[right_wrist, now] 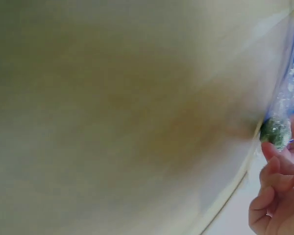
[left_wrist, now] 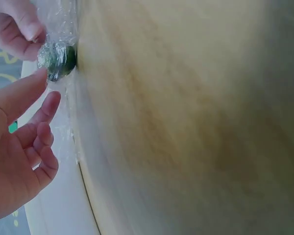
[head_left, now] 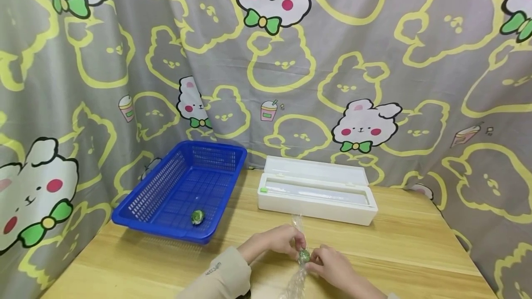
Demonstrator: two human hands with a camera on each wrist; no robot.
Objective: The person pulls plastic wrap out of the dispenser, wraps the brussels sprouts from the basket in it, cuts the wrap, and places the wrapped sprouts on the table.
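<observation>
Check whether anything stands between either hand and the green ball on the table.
Only clear wrap, drawn around the green ball. The left hand and right hand are right beside it; nothing else visible intervenes.

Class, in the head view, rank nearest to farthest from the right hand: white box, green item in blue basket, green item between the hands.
1. Green item between left hand and right hand: just left.
2. White box: beyond both hands.
3. Other green item in blue basket: far left.

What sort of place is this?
Probably a makeshift workspace: a grey cartoon-print fabric curtain hangs behind a light wood-grain table bearing a blue rectangular plastic basket and a long white box.
</observation>
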